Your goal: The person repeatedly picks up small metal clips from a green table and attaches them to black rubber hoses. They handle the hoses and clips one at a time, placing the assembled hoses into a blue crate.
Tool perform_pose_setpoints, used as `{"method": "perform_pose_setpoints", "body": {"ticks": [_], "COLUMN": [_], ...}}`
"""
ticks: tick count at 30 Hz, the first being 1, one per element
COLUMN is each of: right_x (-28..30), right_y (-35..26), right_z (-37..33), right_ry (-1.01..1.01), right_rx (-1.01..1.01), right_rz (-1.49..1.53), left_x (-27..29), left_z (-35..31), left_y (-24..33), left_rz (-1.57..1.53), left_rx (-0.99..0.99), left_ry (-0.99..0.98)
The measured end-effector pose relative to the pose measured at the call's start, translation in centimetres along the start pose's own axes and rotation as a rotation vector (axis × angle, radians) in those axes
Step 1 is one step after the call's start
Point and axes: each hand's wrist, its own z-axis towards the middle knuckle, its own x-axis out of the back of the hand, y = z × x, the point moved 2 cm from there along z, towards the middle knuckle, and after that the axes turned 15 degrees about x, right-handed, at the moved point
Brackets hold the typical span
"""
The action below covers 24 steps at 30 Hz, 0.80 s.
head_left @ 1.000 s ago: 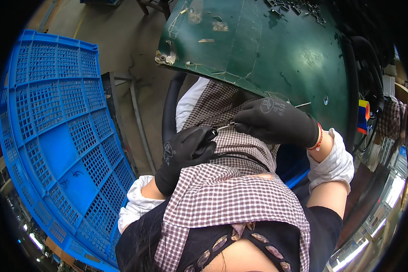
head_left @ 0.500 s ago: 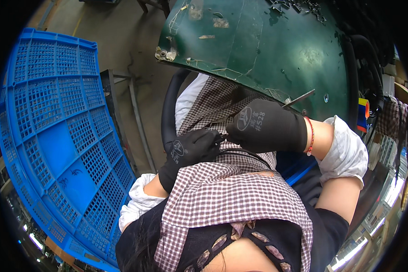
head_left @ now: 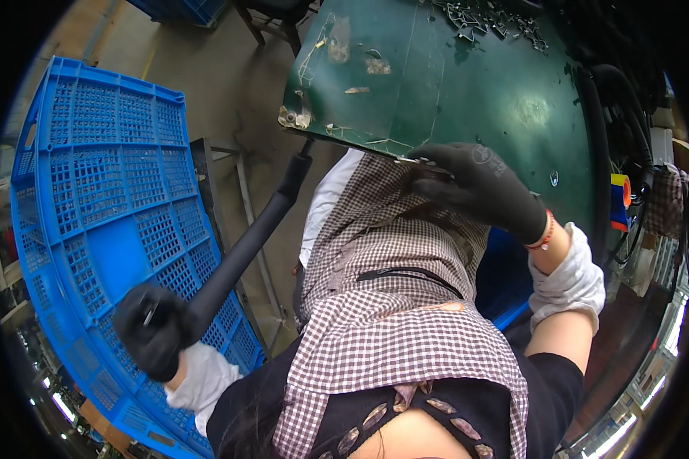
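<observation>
My right hand (head_left: 486, 183), in a black work glove, is at the near edge of the green table (head_left: 482, 92). Its fingers are closed on a thin metal strip (head_left: 425, 162), partly hidden by the glove. My left hand (head_left: 153, 329), also black-gloved, is far out to the left over the blue crate (head_left: 119, 256). It is blurred and looks curled, with a small bright spot between the fingers that I cannot make out. Alongside that hand runs a black padded bar (head_left: 245, 245), slanting up to the table; whether the hand touches it is unclear.
Small dark metal parts (head_left: 497, 23) lie heaped at the table's far side. A metal frame (head_left: 256, 222) stands between the crate and my lap. A checked apron (head_left: 406, 336) covers my lap. Another blue crate (head_left: 180, 9) and a stool (head_left: 272, 23) stand farther off.
My hands were together over my lap and have parted. The left swung out left over the crate; the right moved up to the table edge. The strip no longer sticks out behind the right hand.
</observation>
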Motion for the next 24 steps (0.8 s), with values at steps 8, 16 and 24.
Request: {"method": "perform_pose_setpoints", "body": {"ticks": [8,16,24], "right_x": [-3.1,-5.6,-6.7], "right_y": [0.0,1.2,-3.3], "right_z": [2.4,0.7,4.7], "right_ry": [0.212,0.055,0.073], "right_rx": [0.023,-0.032,0.174], "right_rz": [0.523,0.537,0.042], "left_x": [6.7,11.5,-11.1], "left_z": [-4.8,2.3,6.9], "left_y": [2.4,-3.5,-4.9], "left_rz": [-0.387,-0.505,0.486], "left_rx": [-0.504,0.061,-0.053], "left_ry": [-0.044,-0.122,0.002]}}
